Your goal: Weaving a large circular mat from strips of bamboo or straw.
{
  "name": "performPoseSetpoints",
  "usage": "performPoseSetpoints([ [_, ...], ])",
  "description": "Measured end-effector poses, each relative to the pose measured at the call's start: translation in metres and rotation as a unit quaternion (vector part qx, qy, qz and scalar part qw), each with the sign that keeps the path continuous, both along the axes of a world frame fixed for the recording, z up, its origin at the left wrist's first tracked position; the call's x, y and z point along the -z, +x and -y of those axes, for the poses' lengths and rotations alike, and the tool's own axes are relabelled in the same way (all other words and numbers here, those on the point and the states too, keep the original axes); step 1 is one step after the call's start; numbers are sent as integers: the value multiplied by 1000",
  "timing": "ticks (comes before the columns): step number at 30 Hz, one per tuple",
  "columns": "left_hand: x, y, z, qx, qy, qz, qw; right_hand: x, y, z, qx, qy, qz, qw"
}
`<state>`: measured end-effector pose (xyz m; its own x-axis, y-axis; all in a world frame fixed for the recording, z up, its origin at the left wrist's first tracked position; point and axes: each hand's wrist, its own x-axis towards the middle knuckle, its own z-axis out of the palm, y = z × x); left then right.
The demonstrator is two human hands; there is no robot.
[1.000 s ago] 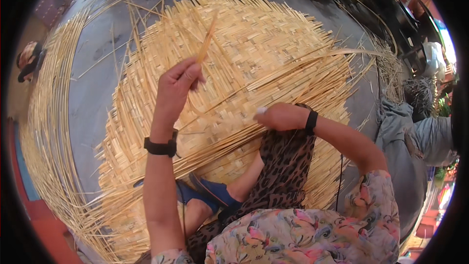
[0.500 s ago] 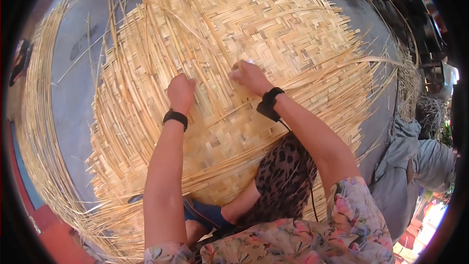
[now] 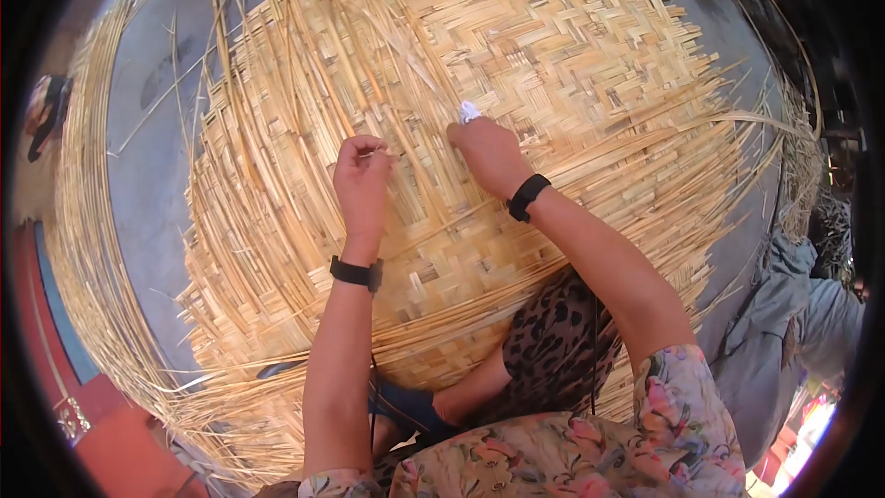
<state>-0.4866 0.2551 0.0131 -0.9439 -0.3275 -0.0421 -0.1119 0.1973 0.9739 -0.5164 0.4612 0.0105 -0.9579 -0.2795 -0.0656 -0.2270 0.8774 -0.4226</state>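
My left hand is closed in a pinch on a thin pale bamboo strip above the large woven mat. Loose parallel strips run lengthwise beneath it across the mat's left half. To its right, my right hand is curled low over the weave, fingers bent and partly hidden; what they hold is unclear. A small white wrap or object shows at its fingertips. More long strips cross the mat's right and lower parts, over my legs.
A bundle of long strips curves along the left of the grey ground. Beyond it a person is at the edge. Grey cloth and tangled offcuts lie at right; a red surface shows lower left.
My left hand came down from holding a strip raised and now pinches near the mat. My right hand moved up beside it from lower right. The view has shifted with the head.
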Motion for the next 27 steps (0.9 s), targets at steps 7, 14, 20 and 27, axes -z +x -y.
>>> performPoseSetpoints([
  [7, -5, -20, 1, -45, -518, -175, 836, 41, -23, -5, -72, -195, 154, 966],
  [14, 61, -38, 26, 136, -555, 115, 813, 8, -40, -1, 77, -338, 432, 833],
  [20, 22, -22, -4, 58, 121, 294, 946, 28, -49, -29, -124, -377, 318, 861],
  [27, -13, -11, 36, 258, 253, 319, 876, -1, -50, -16, 42, -347, 550, 759],
])
